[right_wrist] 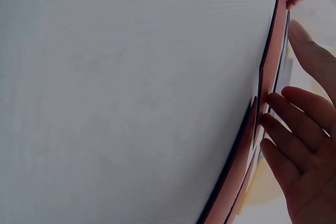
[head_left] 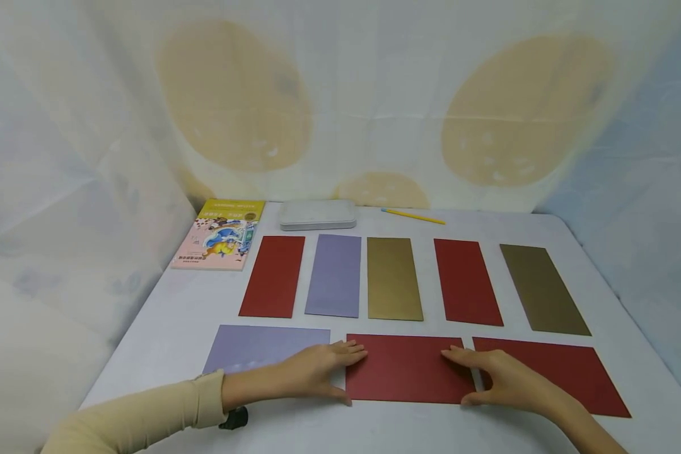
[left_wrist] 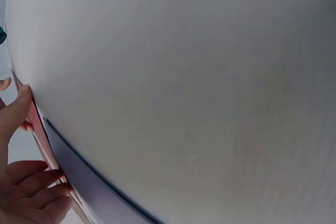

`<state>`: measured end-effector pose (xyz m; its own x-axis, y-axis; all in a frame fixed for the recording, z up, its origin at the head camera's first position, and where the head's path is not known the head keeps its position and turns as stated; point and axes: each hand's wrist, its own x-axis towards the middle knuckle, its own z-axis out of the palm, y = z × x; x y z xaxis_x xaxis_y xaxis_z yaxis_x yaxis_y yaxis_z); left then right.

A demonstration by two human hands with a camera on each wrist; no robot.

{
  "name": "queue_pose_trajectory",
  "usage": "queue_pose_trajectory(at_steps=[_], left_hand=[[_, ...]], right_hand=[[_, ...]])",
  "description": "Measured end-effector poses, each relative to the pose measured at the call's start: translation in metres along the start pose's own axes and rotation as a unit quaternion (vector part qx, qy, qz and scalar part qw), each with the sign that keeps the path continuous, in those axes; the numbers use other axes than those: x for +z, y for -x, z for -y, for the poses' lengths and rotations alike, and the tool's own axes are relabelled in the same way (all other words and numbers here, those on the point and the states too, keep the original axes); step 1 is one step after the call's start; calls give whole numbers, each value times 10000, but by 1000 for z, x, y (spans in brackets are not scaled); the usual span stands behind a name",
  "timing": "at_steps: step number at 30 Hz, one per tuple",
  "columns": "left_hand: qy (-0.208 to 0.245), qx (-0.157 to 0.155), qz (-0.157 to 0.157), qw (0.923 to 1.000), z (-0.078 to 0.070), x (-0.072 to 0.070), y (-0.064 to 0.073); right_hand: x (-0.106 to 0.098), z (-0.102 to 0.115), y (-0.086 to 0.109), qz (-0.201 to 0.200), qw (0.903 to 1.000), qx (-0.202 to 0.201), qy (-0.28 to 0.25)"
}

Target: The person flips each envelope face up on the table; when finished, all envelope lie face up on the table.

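Note:
A red rectangular panel [head_left: 404, 369] lies flat in the middle of the front row, its long side running left to right. My left hand [head_left: 318, 369] is at its left end, fingertips over the edge and thumb by the near corner. At the right end is my right hand [head_left: 505, 378], with extended fingers on the panel and the thumb at the near corner. Under the left forearm lies a partly covered lavender panel [head_left: 267, 343]. The right hand overlaps another red panel [head_left: 562, 372]. In the right wrist view, the right hand [right_wrist: 307, 135] has its fingers spread.
Behind stands a row of upright-laid panels: red [head_left: 272, 276], lavender [head_left: 335, 275], gold [head_left: 394, 279], red [head_left: 468, 282] and olive-gold [head_left: 545, 288]. Farther back are a picture book [head_left: 218, 236], a pale flat case [head_left: 318, 215] and a yellow pencil [head_left: 413, 216]. Patterned curtains enclose the white table [head_left: 164, 334].

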<state>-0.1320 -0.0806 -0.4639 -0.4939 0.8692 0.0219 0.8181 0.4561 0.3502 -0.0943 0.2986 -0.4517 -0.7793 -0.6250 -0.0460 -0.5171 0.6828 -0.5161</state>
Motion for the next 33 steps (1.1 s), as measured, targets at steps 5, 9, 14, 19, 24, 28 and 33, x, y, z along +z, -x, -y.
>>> queue_pose_trajectory(at_steps=[5,9,14,19,24,28,33], left_hand=[[-94,88,-8,9999,0,0,0],[-244,182,-61,9995,1,1,0],[-107,375,-243,9989,4,-4,1],[625,456,-267,9966,12,-12,1],[1266,378,-135,9911,17,-20,0],[1640,319,44,9859,17,-26,0],[1937,489,5,9798,17,-31,2]], right_hand=[[0,1,1,16,10000,-11,47],[0,3,4,27,10000,-37,45],[-3,8,9,-144,9997,-167,128],[-11,14,14,-376,9990,-202,122],[-21,17,17,-510,9984,-252,37],[-30,19,17,-429,9985,-291,-203],[-43,20,16,-81,9976,-257,-643]])
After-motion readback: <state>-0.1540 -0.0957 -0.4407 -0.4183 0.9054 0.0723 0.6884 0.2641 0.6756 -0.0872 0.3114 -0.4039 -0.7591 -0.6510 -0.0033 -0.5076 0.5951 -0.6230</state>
